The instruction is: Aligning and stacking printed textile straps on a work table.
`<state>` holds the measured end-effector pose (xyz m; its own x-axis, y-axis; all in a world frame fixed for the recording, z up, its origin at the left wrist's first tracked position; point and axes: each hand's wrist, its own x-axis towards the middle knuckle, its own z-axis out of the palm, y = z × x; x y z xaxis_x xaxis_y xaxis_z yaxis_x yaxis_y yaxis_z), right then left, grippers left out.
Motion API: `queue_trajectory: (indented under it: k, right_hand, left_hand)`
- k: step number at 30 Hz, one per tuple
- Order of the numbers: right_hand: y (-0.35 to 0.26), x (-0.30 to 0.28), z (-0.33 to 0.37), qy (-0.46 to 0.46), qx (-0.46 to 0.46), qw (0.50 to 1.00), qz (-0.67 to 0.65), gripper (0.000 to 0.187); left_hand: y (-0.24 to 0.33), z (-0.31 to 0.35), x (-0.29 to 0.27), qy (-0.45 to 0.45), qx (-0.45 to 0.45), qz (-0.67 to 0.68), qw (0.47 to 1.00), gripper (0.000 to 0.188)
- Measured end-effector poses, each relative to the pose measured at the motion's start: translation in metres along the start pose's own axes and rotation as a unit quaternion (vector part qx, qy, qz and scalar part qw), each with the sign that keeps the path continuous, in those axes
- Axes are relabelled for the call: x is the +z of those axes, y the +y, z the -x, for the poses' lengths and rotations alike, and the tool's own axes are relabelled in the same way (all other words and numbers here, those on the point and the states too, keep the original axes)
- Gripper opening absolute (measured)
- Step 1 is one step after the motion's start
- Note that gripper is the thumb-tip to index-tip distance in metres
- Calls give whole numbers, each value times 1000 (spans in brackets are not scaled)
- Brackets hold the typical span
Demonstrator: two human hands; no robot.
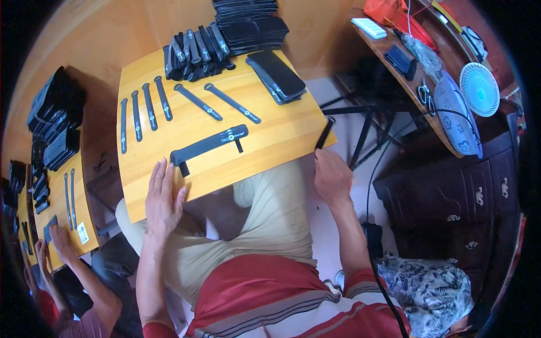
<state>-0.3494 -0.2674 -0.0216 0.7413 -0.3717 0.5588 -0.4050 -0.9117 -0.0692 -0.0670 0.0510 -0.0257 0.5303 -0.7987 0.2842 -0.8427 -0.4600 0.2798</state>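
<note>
A long dark grey fabric piece (205,147) with a pale printed mark lies slantwise near the front of the wooden table (270,149). Two short black tabs stick out from its near side. My left hand (162,194) rests over the table's front edge beside its left end, fingers stretched out and holding nothing. At the table's right corner, my right hand (333,176) is closed around a narrow black strap (325,133), which stands up from the fist. Several grey straps (149,107) with rounded ends lie in a row beyond the long piece.
Bundled straps (197,52) and a tall stack of black pieces (253,35) fill the table's far side. More flat pieces (277,76) lie at right. Co-workers' hands (58,236) work at another table on the left. A side table holds scissors (426,98) and a fan (479,89).
</note>
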Motion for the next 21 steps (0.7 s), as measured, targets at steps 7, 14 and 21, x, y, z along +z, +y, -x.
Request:
queue_trajectory:
  k: [7, 14, 21]
  right_hand:
    - [-89, -84, -16, 112, -139, 975, -133, 20]
    - [-125, -95, -48, -40, -125, 949, -285, 19]
    - [-116, -26, -47, 2, 201, 805, -558, 15]
  left_hand:
    - [103, 24, -15, 48, 95, 259, 960, 74]
    - [123, 40, -18, -156, -16, 486, 860, 28]
    - [89, 47, -24, -123, -193, 562, 795, 26]
